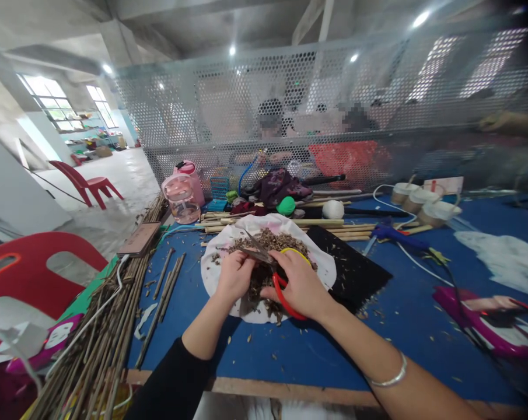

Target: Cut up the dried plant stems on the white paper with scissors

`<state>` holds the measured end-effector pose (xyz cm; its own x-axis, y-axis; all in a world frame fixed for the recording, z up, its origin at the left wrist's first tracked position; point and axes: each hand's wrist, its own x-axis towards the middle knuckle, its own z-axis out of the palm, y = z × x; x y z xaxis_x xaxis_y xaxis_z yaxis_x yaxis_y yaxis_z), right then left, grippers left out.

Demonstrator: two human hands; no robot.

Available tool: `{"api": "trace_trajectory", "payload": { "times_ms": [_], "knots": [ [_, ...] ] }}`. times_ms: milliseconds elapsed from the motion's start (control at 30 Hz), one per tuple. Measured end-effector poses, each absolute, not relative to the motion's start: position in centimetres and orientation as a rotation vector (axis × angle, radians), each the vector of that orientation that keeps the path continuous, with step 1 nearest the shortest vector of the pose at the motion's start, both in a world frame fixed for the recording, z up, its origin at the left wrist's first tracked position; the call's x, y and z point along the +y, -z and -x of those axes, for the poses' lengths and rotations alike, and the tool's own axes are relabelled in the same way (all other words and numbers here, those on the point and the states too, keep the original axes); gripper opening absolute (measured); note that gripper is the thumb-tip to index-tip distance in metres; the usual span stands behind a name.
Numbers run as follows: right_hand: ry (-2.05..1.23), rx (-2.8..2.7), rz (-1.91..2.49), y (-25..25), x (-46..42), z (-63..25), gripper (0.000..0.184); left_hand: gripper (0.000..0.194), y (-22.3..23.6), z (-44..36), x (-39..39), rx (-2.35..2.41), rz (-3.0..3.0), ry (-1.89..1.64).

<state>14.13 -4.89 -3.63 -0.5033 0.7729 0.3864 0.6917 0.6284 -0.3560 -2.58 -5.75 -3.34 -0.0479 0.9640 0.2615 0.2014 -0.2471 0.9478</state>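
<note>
My right hand [299, 284] is closed around the red handle of a pair of scissors [285, 300], whose blades are parted and point up and left. My left hand [236, 274] is pinched just below the blades; whatever is between its fingertips is too small to make out. Under both hands lies a white cloth [213, 286] bearing a heap of dry brown plant bits [268, 238]. A yellow ring shape [296, 252] shows behind my right hand.
Long thin sticks [101, 326] line the table's left edge, with a phone [140, 239] on them. Behind the cloth are bamboo sticks [334, 223], a green ball [285, 205] and a white ball [333, 209]. A blue glue gun [397, 234] and purple iron [491, 321] sit right. A perforated screen [228, 105] stands behind.
</note>
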Motion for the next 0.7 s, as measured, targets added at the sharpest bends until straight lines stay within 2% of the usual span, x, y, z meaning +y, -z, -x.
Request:
{"api": "trace_trajectory", "payload": {
  "times_ms": [267,700],
  "knots": [
    [-0.314,-2.311,1.082,3.72,-5.08,-14.23,0.074,0.024,3.44,2.51,-6.24,1.327,-1.633,-1.363],
    [-0.410,-2.255,1.141,4.59,-5.14,-14.01,0.067,0.027,3.85,2.47,-6.14,1.441,-1.628,-1.345]
  ]
}}
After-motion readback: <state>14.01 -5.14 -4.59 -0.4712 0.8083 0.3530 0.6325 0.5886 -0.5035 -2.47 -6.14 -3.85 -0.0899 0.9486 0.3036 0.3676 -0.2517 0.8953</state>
